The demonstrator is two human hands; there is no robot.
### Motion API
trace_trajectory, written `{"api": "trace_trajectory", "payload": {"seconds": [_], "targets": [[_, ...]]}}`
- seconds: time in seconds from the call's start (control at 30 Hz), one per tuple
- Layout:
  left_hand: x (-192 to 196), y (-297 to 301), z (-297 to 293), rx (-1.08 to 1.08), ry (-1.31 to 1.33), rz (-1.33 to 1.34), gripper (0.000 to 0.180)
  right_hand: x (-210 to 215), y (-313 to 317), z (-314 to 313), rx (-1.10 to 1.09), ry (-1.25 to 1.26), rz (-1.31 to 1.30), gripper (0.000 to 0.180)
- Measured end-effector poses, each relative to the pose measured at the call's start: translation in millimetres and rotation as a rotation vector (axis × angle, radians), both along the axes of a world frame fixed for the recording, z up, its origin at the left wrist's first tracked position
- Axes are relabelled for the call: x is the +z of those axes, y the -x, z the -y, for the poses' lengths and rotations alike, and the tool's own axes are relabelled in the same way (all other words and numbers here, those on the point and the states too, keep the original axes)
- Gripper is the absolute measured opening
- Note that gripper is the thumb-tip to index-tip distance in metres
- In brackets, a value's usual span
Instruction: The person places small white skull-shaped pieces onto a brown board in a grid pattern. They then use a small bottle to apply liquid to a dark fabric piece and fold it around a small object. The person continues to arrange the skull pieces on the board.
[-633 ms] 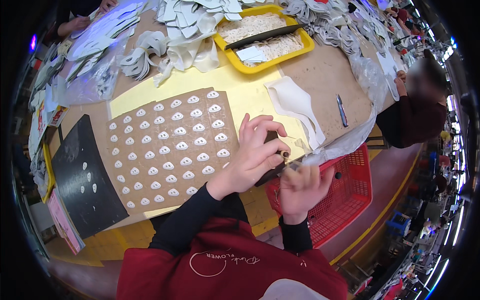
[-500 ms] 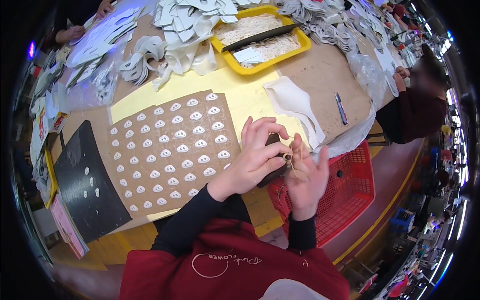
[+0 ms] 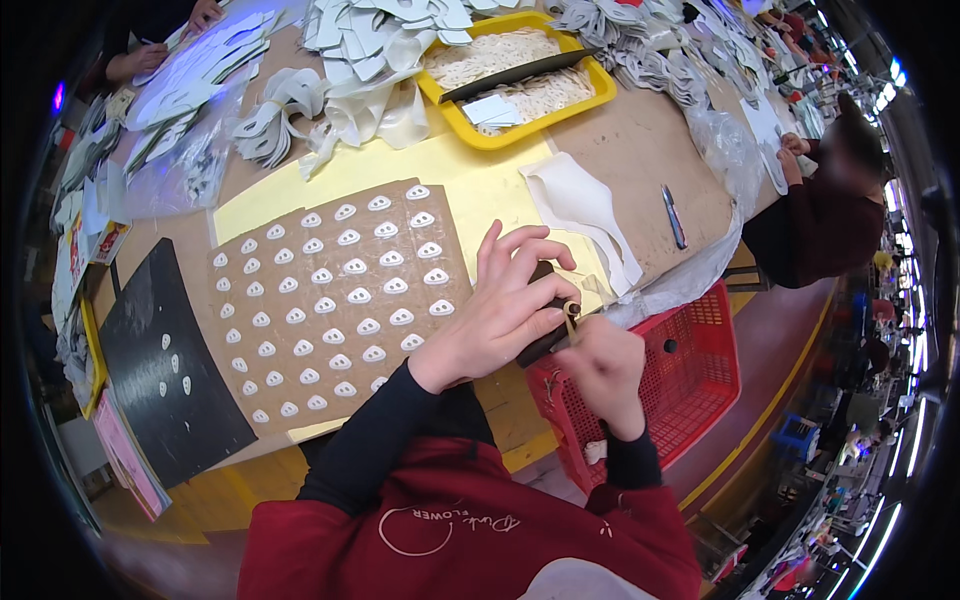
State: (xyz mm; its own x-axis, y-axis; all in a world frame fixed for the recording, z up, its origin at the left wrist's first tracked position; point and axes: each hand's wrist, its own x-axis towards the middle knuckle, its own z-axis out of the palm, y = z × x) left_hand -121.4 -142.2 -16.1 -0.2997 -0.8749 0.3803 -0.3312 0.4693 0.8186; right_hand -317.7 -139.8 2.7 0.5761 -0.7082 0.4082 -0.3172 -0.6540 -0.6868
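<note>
Right now, hands: both meet at the table's near edge, just over the corner of the red basket (image 3: 700,370).
Left hand (image 3: 500,305): fingers spread and curled over a dark flat piece (image 3: 545,340), pressing it down against the table; thumb side turned toward the other hand.
Right hand (image 3: 605,365): closed in a pinch on a small yellowish tool (image 3: 570,318), its tip touching the dark flat piece; what the tip does there is too small to tell.
Just left of the hands: a brown card (image 3: 340,300) carries rows of small white oval pieces, almost every place filled.
Further left: a black sheet (image 3: 165,370) holds only a few of the same white ovals, most of its face bare.
Progress, as a judgement: the brown card looks close to complete, the black sheet barely begun, so much of the work seems left.
Just beyond the hands: a white cut shape (image 3: 580,215) lies on the yellow sheet (image 3: 480,185), with a pen (image 3: 674,216) to its right.
Far side from the hands: a yellow tray (image 3: 590,90) of pale pieces, heaps of white cut parts (image 3: 370,50) beside it.
Far right: a seated person in a dark red top (image 3: 815,225) works at the same table; another person's hands (image 3: 170,40) show at the far left corner.
</note>
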Motion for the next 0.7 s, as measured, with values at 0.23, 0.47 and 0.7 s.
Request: {"api": "trace_trajectory", "payload": {"seconds": [0.23, 0.47, 0.7], "targets": [[6, 6, -2, -0.067, 0.008, 0.014, 0.02, 13, 6, 3, -0.03, -1.787, 1.507, 0.067], [5, 19, -1, -0.183, -0.053, -0.082, 0.022, 78, 0, 17, -0.042, -0.862, 0.135, 0.058], [-2, 26, 1, -0.164, 0.03, 0.003, 0.02, 75, -18, -20, -0.248, 0.205, -0.752, 0.036]]}}
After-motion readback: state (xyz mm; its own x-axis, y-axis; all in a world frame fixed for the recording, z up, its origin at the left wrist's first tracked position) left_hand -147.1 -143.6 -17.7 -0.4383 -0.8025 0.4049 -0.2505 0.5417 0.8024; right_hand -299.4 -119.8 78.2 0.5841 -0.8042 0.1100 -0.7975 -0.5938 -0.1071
